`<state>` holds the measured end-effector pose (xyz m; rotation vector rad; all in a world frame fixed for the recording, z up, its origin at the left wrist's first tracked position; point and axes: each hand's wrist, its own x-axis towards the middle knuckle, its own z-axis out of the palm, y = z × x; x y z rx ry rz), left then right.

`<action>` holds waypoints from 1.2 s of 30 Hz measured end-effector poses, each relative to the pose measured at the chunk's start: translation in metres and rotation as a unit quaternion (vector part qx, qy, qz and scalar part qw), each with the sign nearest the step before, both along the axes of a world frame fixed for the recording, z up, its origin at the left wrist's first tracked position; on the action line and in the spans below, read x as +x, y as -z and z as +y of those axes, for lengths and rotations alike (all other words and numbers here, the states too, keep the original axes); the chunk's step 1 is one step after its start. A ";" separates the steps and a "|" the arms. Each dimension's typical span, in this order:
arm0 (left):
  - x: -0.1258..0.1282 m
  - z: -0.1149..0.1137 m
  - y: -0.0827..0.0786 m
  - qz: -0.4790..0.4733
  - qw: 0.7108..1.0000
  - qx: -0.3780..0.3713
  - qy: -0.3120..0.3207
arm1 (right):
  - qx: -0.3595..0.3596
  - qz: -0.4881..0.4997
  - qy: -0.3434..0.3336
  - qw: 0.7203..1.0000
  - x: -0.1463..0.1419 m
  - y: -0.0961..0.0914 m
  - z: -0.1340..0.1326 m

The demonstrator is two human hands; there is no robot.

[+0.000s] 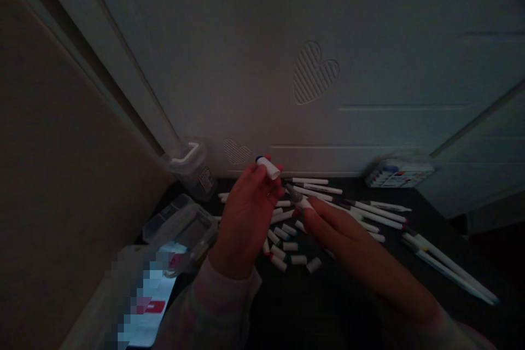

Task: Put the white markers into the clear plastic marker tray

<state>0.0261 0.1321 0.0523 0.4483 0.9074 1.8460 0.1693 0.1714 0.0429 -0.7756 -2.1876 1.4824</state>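
Between the fingers of my left hand (250,202) is a white marker cap (269,168) with a dark blue end, its open mouth tilted down to the right. My right hand (340,229) grips a marker (296,196) with a white barrel and a grey tip section, pointing up to the left. Cap and marker are apart, with a small gap between them. Several loose marker caps (290,246) with coloured ends lie on the dark table below my hands. Uncapped white markers (379,214) are spread behind and to the right, some hidden by my hands.
A clear lidded container (192,169) stands at the back left, near an open clear plastic case (180,221). A lit screen (153,290) lies at the front left. At the back right is a packet (400,171) against the white panel (246,65) with heart shapes.
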 end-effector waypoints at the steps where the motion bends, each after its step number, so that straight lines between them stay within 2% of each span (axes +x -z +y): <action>1: 0.001 0.000 0.000 0.010 1.000 0.007 0.000 | 0.004 -0.008 -0.001 1.000 0.000 0.000 0.000; 7: 0.003 0.000 0.002 0.053 0.997 0.050 -0.011 | 0.013 -0.035 0.003 0.999 -0.001 0.000 0.002; 12: 0.002 0.000 0.006 0.130 0.990 0.047 -0.031 | 0.014 -0.040 0.006 0.999 -0.001 -0.001 0.003; 16: 0.002 -0.003 0.008 0.193 0.980 0.043 0.005 | 0.037 -0.032 0.015 0.999 0.000 -0.002 0.003; 20: 0.002 -0.006 0.008 0.198 0.976 0.069 0.058 | 0.078 -0.036 0.037 0.996 0.002 -0.004 0.003; 25: 0.002 -0.010 0.006 0.237 0.968 0.054 0.067 | 0.120 -0.046 0.051 0.990 0.006 -0.005 0.004; 30: 0.007 -0.010 0.007 0.346 0.936 0.032 0.049 | 0.113 0.031 0.039 0.992 0.005 -0.004 0.003; 36: 0.016 -0.013 0.007 0.475 0.879 0.036 0.016 | 0.010 0.132 0.025 0.991 0.004 -0.006 0.000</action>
